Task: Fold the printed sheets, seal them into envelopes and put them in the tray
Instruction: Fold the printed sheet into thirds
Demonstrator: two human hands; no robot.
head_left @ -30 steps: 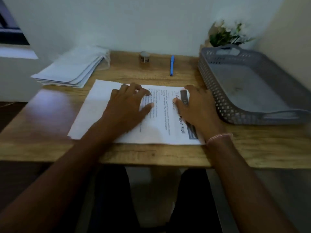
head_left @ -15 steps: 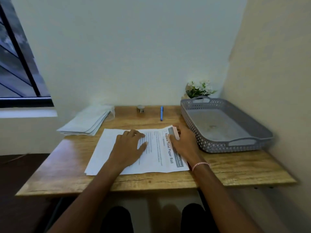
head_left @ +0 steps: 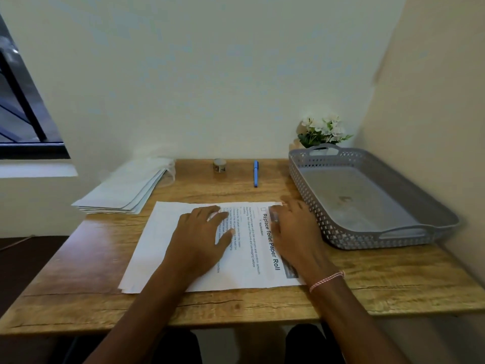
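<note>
Barely begun: the printed sheets point(head_left: 168, 240) lie unfolded at the front edge of the table point(head_left: 78, 261), left hand point(head_left: 202, 232) and right hand point(head_left: 294, 229) resting flat on them, fingers straight, gripping nothing (envelopes point(head_left: 126, 190) wait at the back-left corner); the tray point(head_left: 341, 232) holds none yet.

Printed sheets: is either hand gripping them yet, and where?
Left hand lies flat on the middle of the printed sheets, gripping nothing. Right hand covers their far right corner; whether it pinches that corner cannot be told.
</note>
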